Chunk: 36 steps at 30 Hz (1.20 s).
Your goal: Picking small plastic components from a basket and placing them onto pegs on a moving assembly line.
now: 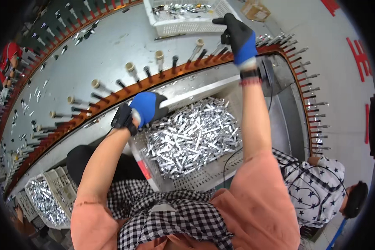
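The left hand (148,107), gloved blue and black, is closed over the heap of small shiny metal tubes (191,137) in the white perforated crate (204,177). The right hand (237,35), fingers pinched at the black pegs (202,54) along the orange conveyor rim (171,73) at the grey surface's near edge; what it holds I cannot tell. Best seat each tube squarely on its peg.

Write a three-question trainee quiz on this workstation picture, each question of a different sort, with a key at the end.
1. True or false: the left hand is down at the crate of small silver metal tubes.
2. Multiple choice: the right hand is raised near
A. a bucket of paint
B. the orange-edged conveyor with upright pegs
C. a keyboard
3. Fill the gap: both hands wear black and ____ gloves.

Key
1. True
2. B
3. blue
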Available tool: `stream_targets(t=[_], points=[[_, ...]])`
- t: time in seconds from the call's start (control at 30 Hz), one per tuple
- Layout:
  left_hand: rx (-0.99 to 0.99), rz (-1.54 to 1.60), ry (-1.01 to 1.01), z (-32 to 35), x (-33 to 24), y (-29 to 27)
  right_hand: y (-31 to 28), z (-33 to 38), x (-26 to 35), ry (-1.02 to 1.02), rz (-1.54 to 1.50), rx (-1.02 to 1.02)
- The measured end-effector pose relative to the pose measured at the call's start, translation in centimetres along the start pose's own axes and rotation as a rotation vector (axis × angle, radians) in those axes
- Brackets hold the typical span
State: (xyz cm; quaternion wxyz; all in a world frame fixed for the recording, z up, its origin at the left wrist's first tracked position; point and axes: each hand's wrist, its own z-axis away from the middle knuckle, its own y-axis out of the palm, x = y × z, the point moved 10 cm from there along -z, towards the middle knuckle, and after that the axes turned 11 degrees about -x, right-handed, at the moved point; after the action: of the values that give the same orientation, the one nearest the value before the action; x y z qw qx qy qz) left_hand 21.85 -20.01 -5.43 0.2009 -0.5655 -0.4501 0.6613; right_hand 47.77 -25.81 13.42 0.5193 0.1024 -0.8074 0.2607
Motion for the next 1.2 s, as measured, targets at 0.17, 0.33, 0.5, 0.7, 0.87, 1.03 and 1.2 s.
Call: stream_targets(t=[0.17, 0.33, 0.5, 0.7, 0.87, 1.03, 1.2], points=[[-0.044, 0.019, 0.063, -0.7, -0.6, 0.5, -1.8, 6.3, -0.8, -0.290, 0.222, 0.666], [0.002, -0.040, 0.041, -1.0, -0.4, 0.8, -14.6, -7.1, -15.0, 0.180, -0.281, -0.439], [-0.038, -0.054, 0.015, 0.2, 0.8, 0.1, -4.1, -9.3, -12.6, 0.147, 0.137, 0.001], [-0.032, -0.076, 0.068, 0.0, -1.1, -0.4, -2.4, 1.9, 3.1, -0.090, -0.118, 0.444], [-0.038, -0.044, 0.075, -0.3, -2.6, -0.4, -5.5, 7.0, -3.6, 0.164, -0.287, 0.498], [-0.091, -0.035, 0.116, 0.3, -2.5, 0.1, -5.6, 15.2, -6.7, -0.059, 0.331, 0.818], [-0.078, -0.066, 0.113, 0.6, -3.1, -0.4, -15.7, 5.3, -10.1, 0.129, -0.124, 0.157]])
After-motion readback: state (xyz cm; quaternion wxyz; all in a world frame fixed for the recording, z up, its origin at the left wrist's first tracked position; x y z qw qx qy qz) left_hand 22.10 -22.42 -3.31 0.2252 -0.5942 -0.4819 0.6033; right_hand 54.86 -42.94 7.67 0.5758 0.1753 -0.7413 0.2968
